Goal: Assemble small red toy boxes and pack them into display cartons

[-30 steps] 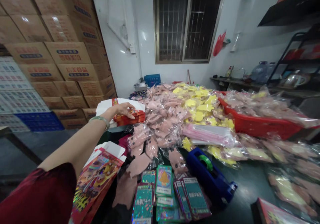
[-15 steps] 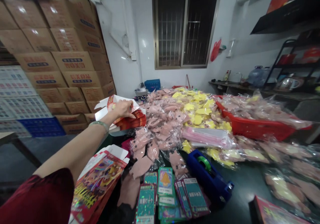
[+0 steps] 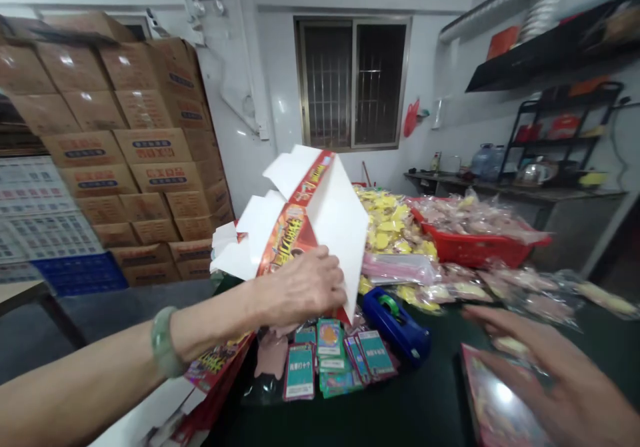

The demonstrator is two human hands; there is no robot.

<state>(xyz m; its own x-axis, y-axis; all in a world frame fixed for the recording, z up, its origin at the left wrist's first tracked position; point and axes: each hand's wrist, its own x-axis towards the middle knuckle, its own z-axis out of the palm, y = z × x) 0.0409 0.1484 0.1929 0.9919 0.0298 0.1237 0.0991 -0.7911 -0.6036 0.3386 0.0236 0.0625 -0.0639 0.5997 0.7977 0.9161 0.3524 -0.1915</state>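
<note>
My left hand is closed on a flat, unfolded carton blank, white inside and red-orange printed outside, held up above the table. A green bangle sits on that wrist. My right hand comes in from the lower right, blurred, fingers stretched out and apart, hovering over a red printed box at the table's front edge. Below the carton lie teal and purple card packs and a blue tape dispenser.
More printed carton blanks lie at the front left. Bagged pink and yellow items cover the dark table, with a red basket of them. Stacked cardboard boxes fill the left wall. Shelves stand at right.
My left hand lifted one carton blank off the far stack and drew it back toward me. My right hand has come into view. The camera tilted up.
</note>
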